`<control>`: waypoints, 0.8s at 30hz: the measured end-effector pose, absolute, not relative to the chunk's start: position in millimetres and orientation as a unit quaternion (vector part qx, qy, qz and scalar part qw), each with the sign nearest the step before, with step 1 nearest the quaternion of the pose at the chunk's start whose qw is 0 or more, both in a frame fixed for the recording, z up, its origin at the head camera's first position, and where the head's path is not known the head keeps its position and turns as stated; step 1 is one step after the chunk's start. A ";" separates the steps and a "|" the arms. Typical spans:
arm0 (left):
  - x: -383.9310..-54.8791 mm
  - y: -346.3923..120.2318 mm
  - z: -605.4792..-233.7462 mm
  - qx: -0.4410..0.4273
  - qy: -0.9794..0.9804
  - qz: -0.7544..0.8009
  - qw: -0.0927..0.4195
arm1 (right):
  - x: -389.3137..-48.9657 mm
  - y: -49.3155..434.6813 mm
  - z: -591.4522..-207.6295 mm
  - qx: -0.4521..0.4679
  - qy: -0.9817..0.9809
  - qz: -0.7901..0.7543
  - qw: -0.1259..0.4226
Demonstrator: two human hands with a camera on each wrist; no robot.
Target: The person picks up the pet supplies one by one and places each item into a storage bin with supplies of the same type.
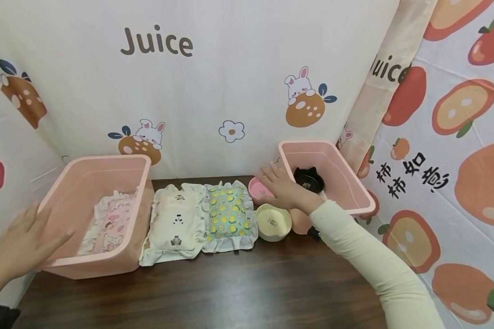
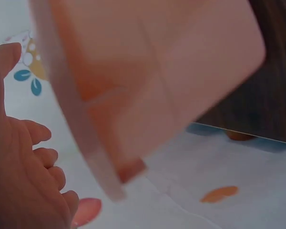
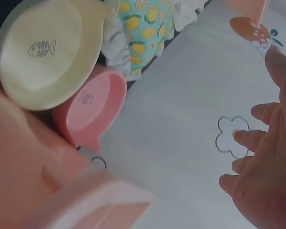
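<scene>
My left hand [image 1: 22, 242], fingers extended, hovers at the near left side of a pink plastic bin [image 1: 103, 265]. Inside that bin leans a pink ruffled pillow [image 1: 114, 224] with a cartoon print. In the left wrist view the hand stands apart from the bin's rim. My right hand [image 1: 286, 187] is spread above a pink bowl [image 3: 93, 102], beside a second pink bin [image 1: 356, 192], and holds nothing. That bin has a black cat-eared bowl [image 1: 308, 180] in it. A cream bowl [image 1: 273, 222] with a fishbone print sits in front of the pink bowl.
Two ruffled pillows, one cream [image 1: 177, 221] and one lemon-printed [image 1: 229, 212], lie side by side between the bins. An orange-toned item [image 1: 299, 221] is partly hidden by my right arm. Dark wooden table [image 1: 214, 292] spans the front; printed curtains hang behind and beside it.
</scene>
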State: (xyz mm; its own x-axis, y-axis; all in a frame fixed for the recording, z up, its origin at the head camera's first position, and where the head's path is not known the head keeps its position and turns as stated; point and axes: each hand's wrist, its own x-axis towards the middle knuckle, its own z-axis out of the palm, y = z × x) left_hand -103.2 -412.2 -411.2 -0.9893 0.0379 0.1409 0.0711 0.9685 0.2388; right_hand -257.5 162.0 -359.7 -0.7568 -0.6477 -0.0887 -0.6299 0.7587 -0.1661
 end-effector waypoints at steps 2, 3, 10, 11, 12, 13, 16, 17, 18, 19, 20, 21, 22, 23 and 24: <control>-98.0 -416.2 -417.1 -0.029 -0.989 -0.126 0.067 | -257.5 155.8 -366.4 -0.352 0.932 -0.055 0.065; -96.0 -417.6 -419.5 -0.029 -0.989 -0.126 0.066 | -257.1 152.4 -368.9 -0.354 0.931 -0.053 0.065; -85.6 -421.3 -431.5 -0.026 -0.988 -0.134 0.070 | -250.8 128.3 -379.4 -0.382 0.917 -0.071 0.093; -84.4 -421.6 -432.6 -0.026 -0.988 -0.135 0.070 | -249.7 124.8 -381.0 -0.387 0.914 -0.075 0.096; -83.4 -421.9 -433.6 -0.025 -0.988 -0.135 0.070 | -248.8 121.5 -382.9 -0.390 0.912 -0.076 0.099; -82.3 -422.3 -434.6 -0.026 -0.988 -0.136 0.071 | -247.9 118.1 -385.2 -0.390 0.912 -0.075 0.100; -79.8 -423.1 -436.0 -0.020 -0.988 -0.135 0.066 | -245.6 107.1 -393.2 -0.391 0.913 -0.066 0.099; -79.2 -423.1 -436.0 -0.017 -0.989 -0.136 0.063 | -244.9 103.3 -396.0 -0.390 0.913 -0.067 0.101; -78.7 -423.0 -435.9 -0.013 -0.989 -0.135 0.061 | -244.4 99.5 -398.9 -0.389 0.913 -0.064 0.102; -78.4 -422.7 -435.6 -0.008 -0.989 -0.135 0.058 | -243.6 95.7 -401.4 -0.391 0.912 -0.064 0.103; -78.3 -422.3 -435.2 -0.003 -0.990 -0.134 0.055 | -243.0 91.7 -404.1 -0.391 0.912 -0.063 0.105; -78.3 -421.9 -435.0 0.002 -0.990 -0.132 0.053 | -242.3 87.9 -406.7 -0.392 0.912 -0.063 0.106; -78.4 -421.7 -434.9 0.003 -0.990 -0.133 0.054 | -241.7 84.2 -409.3 -0.393 0.911 -0.058 0.107; -78.6 -421.7 -434.4 0.005 -0.989 -0.134 0.056 | -241.1 80.6 -412.0 -0.395 0.910 -0.061 0.108; -78.6 -422.1 -434.1 0.004 -0.989 -0.137 0.059 | -240.5 77.1 -414.5 -0.398 0.909 -0.059 0.106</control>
